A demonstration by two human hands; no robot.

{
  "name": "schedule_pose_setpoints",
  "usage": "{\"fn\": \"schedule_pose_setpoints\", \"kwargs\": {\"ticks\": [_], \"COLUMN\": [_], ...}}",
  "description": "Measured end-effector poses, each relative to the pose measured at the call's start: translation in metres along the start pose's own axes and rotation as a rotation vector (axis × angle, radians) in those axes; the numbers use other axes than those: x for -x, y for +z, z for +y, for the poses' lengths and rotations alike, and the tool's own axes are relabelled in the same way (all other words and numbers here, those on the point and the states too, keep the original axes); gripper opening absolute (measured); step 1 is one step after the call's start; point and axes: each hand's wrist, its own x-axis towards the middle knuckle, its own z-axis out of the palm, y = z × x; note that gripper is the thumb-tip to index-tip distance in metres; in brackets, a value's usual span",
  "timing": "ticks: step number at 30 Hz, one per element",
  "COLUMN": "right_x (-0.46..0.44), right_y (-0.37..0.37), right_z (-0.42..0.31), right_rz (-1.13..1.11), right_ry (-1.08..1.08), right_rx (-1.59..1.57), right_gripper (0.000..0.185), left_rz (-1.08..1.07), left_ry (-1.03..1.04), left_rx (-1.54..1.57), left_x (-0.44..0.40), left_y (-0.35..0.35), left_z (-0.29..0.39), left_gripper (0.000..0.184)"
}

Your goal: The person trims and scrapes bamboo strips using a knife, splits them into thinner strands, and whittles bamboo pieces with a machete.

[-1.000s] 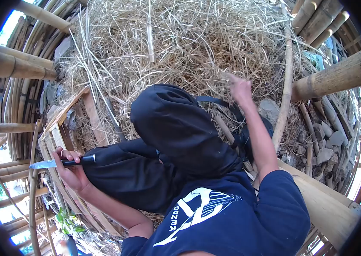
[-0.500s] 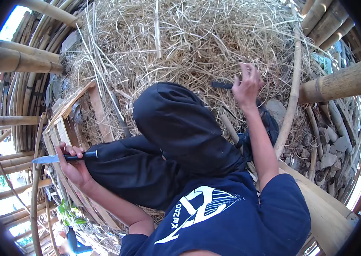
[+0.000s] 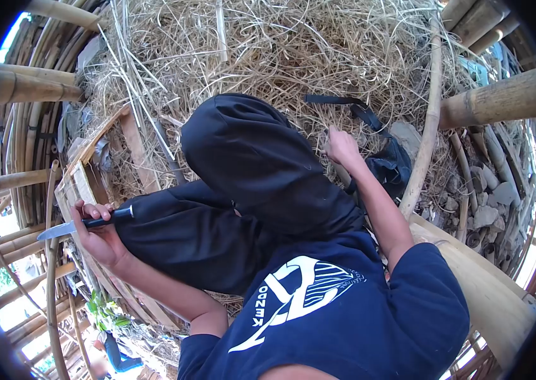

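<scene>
My left hand (image 3: pixel 100 237) is wrapped round the black handle of a knife (image 3: pixel 57 230), whose blade points left beyond my bent leg. My right hand (image 3: pixel 342 147) is closed beside my raised knee, near a bamboo stick; what it grips, if anything, is too small to make out. Just past it, a black strap (image 3: pixel 334 100) lies over the shavings and runs to a dark bag (image 3: pixel 389 166) beside my right forearm.
Pale shavings (image 3: pixel 268 57) cover the ground ahead. A bamboo pole (image 3: pixel 431 120) runs along the right, with rubble (image 3: pixel 486 215) beyond. At left stand a wooden crate (image 3: pixel 81 183) and bamboo posts. Part of another person (image 3: pixel 116 354) shows at the lower left.
My right hand has come back from the shavings toward my knee and closed. The black strap now lies stretched beyond it. My left hand keeps the knife in about the same place.
</scene>
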Motion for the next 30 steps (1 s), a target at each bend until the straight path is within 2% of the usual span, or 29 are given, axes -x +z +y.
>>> {"fn": "schedule_pose_setpoints", "kwargs": {"ticks": [2, 4, 6, 10, 12, 13, 14, 17, 18, 20, 22, 28, 30], "right_x": [-0.004, -0.006, -0.009, -0.001, 0.007, 0.016, 0.021, 0.031, 0.032, 0.031, 0.034, 0.028, 0.021], "right_y": [0.001, 0.000, 0.003, -0.009, -0.016, -0.020, -0.016, -0.002, 0.004, 0.014, 0.013, 0.008, 0.008], "right_z": [0.005, 0.009, 0.012, -0.009, -0.023, -0.030, -0.033, -0.034, -0.034, -0.038, -0.037, -0.022, -0.016], "right_rz": [-0.001, -0.069, -0.079, -0.026, 0.039, 0.099, 0.101, 0.295, 0.295, 0.320, 0.314, 0.237, 0.115], "right_ry": [0.046, -0.015, 0.000, 0.097, 0.095, 0.030, 0.034, -0.111, -0.106, -0.037, -0.080, -0.076, 0.026], "right_rx": [0.010, 0.028, -0.047, 0.001, 0.080, 0.090, 0.089, 0.108, 0.108, 0.239, 0.280, 0.053, -0.126], "right_gripper": [0.042, 0.042, 0.040, 0.033, 0.028, 0.019, 0.019, 0.006, 0.006, 0.022, 0.023, 0.020, 0.019], "left_rz": [-0.004, -0.007, -0.011, -0.002, -0.001, -0.001, -0.001, -0.010, -0.013, -0.028, -0.029, -0.026, -0.016], "left_ry": [0.009, 0.009, 0.014, 0.015, 0.015, 0.015, 0.015, 0.017, 0.014, 0.014, 0.013, 0.014, 0.025], "left_rx": [-0.007, -0.002, 0.004, 0.004, 0.005, 0.006, 0.007, 0.004, 0.005, 0.005, -0.005, -0.001, 0.007], "left_x": [0.000, 0.000, 0.000, 0.002, 0.001, 0.001, 0.001, 0.001, 0.001, -0.001, -0.001, -0.001, 0.000], "left_y": [-0.001, -0.003, -0.004, -0.006, -0.006, -0.006, -0.006, -0.008, -0.009, -0.010, -0.010, -0.010, -0.011], "left_z": [0.000, 0.000, 0.000, 0.001, 0.000, 0.001, 0.001, 0.000, 0.000, -0.001, 0.000, -0.001, 0.000], "left_gripper": [0.027, 0.027, 0.027, 0.027, 0.027, 0.027, 0.027, 0.027, 0.027, 0.028, 0.028, 0.028, 0.028]}}
